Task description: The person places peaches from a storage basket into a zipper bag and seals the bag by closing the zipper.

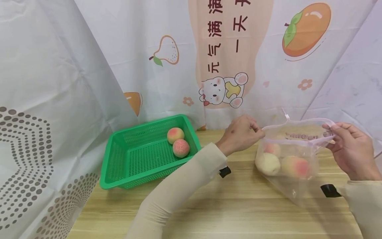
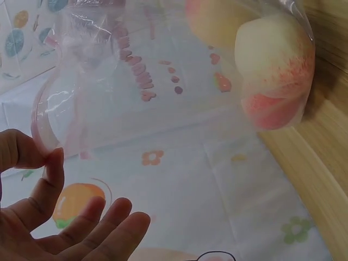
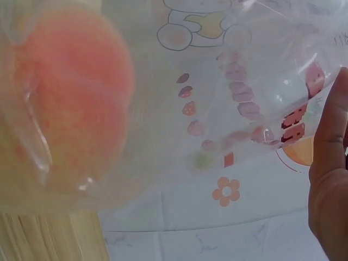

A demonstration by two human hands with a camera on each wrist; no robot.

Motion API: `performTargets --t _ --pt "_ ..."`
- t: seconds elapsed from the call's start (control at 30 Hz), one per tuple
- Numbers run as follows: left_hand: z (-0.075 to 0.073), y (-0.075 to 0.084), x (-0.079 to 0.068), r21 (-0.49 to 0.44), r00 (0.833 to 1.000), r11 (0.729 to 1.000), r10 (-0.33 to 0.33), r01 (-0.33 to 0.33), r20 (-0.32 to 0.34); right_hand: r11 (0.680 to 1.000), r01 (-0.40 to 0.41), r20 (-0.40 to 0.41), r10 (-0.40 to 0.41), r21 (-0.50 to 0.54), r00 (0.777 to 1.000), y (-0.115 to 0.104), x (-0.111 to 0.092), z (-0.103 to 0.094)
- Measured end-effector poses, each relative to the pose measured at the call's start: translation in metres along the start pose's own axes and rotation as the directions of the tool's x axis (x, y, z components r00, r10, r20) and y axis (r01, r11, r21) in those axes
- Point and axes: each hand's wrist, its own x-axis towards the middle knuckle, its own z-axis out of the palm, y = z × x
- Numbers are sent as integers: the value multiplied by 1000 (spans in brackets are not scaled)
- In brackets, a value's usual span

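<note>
A clear zip bag (image 1: 286, 189) with a pink rim and a printed pattern hangs between my two hands, its mouth apart. Several peaches show through the plastic, among them a pale one (image 1: 268, 164) and a pink-tipped one (image 1: 295, 167). My left hand (image 1: 242, 134) pinches the left end of the rim between thumb and forefinger; the left wrist view has its other fingers (image 2: 111, 231) spread loosely. At the opposite end, my right hand (image 1: 355, 147) grips the rim, thumb in front. A small zip slider (image 1: 287, 116) sits on the back rim.
Left on the wooden table (image 1: 238, 212) stands a green plastic basket (image 1: 119, 184). Two peaches, one yellowish (image 1: 175, 135) and one pinker (image 1: 181, 148), lie in its right end. A printed white curtain (image 1: 167, 83) hangs directly behind the table.
</note>
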Motion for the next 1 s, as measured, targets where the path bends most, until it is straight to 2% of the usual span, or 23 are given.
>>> performTargets --t 0.17,0.33,0.43,0.63,0.83,1.0 --pt "-1 -3 -2 3 999 1000 1 -1 47 999 2 -14 -3 -48 1000 0 2 2" --pt "-6 -7 -5 5 996 1000 -15 14 91 1000 1 -15 -2 -20 1000 0 4 3" --pt "-11 -12 -9 7 995 999 -33 33 93 1000 1 -18 -1 -21 1000 -1 4 4" --pt "-30 -30 -17 53 996 998 -51 47 79 999 7 -38 -9 -38 999 -2 4 5" --pt "-53 -50 -26 84 989 989 -129 122 74 1000 -2 -32 2 -24 999 0 4 10" --pt "-69 -67 -35 17 978 979 -202 201 60 999 -17 -55 15 -28 998 4 7 18"
